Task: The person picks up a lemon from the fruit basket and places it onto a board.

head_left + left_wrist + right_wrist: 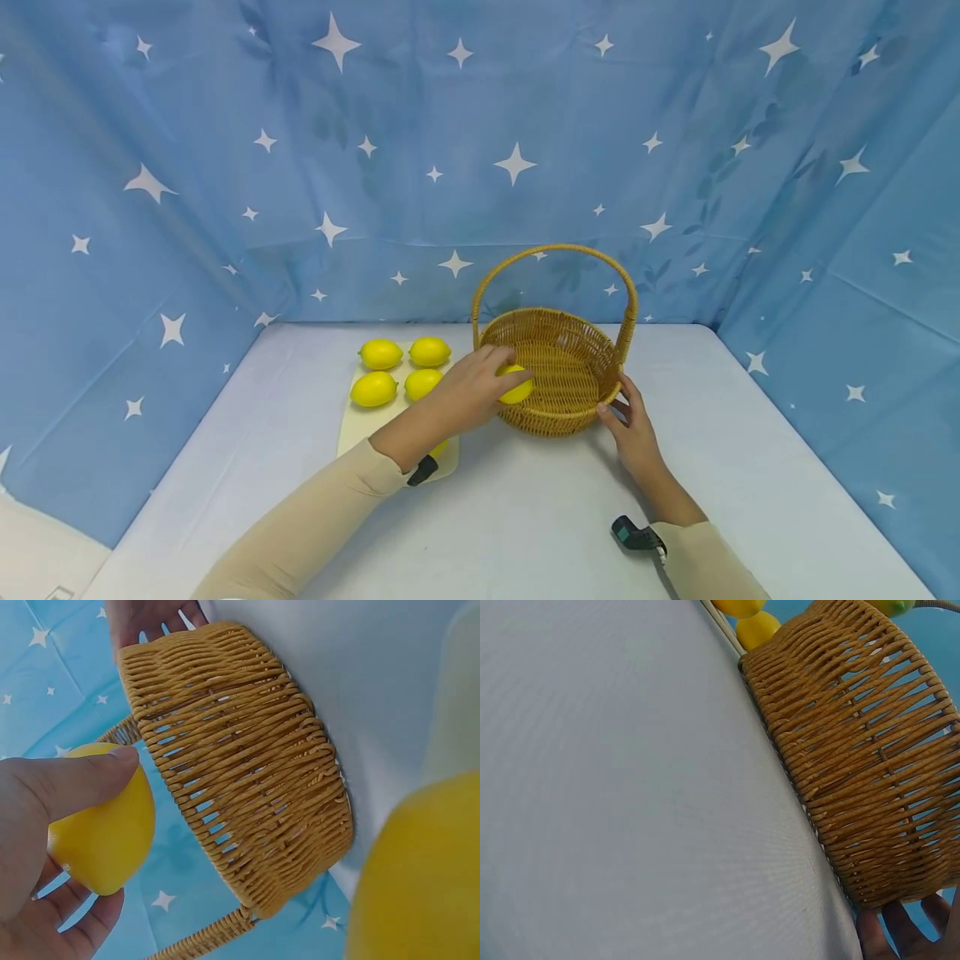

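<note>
In the head view my left hand [468, 392] grips a yellow lemon [517, 388] at the left rim of a wicker basket [551, 421]. The left wrist view has the thumb across this lemon [112, 825], just outside the basket wall [247, 765]. My right hand [637, 437] holds the basket's right side, with its fingers against the wicker in the right wrist view. Several more lemons [380, 354] lie on a cream board [360, 429] at the left; my left forearm partly hides one. No lemons show on the visible part of the basket floor.
The basket's tall arched handle [555, 247] stands upright above it. A white-covered table [525, 517] carries everything. Behind and at both sides hangs a blue curtain [420, 108] with white stars. Each wrist wears a small dark camera [633, 533].
</note>
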`<move>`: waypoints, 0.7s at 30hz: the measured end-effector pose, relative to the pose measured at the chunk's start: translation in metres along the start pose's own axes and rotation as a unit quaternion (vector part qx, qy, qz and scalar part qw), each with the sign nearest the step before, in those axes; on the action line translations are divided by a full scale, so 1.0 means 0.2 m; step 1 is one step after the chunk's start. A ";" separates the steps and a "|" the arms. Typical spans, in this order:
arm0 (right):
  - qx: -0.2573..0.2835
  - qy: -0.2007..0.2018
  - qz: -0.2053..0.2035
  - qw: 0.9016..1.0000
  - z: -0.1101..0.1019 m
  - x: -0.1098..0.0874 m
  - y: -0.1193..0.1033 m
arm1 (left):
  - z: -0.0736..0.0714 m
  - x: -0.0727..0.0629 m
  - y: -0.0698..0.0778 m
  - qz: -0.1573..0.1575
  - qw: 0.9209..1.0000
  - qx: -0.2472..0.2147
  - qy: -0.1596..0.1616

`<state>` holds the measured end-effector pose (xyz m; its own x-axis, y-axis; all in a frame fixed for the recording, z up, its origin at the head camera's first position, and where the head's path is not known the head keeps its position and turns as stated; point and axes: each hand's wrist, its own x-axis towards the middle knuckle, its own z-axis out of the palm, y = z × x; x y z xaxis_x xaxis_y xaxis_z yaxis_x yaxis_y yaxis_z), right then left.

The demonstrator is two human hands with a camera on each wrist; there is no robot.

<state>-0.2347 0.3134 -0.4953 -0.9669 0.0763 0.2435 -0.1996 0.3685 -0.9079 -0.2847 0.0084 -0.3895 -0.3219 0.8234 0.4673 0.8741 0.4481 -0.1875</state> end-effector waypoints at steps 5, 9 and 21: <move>-0.007 0.002 0.000 1.000 0.01 0.00 0.01 | -0.02 -0.08 0.01 -0.010 1.000 -0.013 -0.008; -0.006 0.000 -0.001 1.000 0.01 0.01 0.01 | -0.05 -0.14 0.03 -0.017 0.999 -0.020 -0.023; -0.004 -0.001 -0.001 1.000 0.00 0.01 0.00 | -0.12 -0.33 0.00 -0.048 0.998 -0.049 -0.009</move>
<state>-0.2365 0.3130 -0.4960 -0.9670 0.0733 0.2439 -0.1996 0.3769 -0.9045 -0.2545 -0.0545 -0.3994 -0.4121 0.7842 0.4639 0.8699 0.4901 -0.0558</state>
